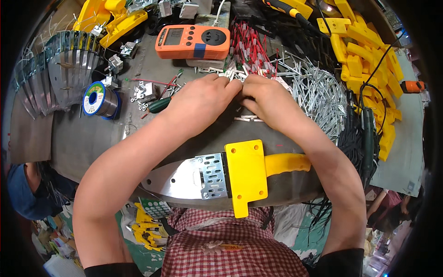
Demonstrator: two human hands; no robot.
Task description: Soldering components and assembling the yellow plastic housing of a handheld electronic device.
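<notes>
Side by side at the middle of the bench, my left hand (203,99) and my right hand (265,99) meet at the fingertips. Both have bent, closed fingers, and whatever they pinch is hidden. Small white parts (233,74) lie just beyond the fingers, and a short row of white pieces (248,118) lies below my right hand. A dark green handle (159,105) shows beside my left wrist. Between my forearms lies a welding-iron-like tool with a yellow handle (287,164), a yellow body (246,177) and a pointed metal plate (184,178).
An orange meter (192,42) stands behind my hands, near red wires (249,41). Long screws (318,92) are heaped to the right, with yellow handle shells (369,60) beyond. At left are a solder spool (98,100) and stacked metal plates (64,69).
</notes>
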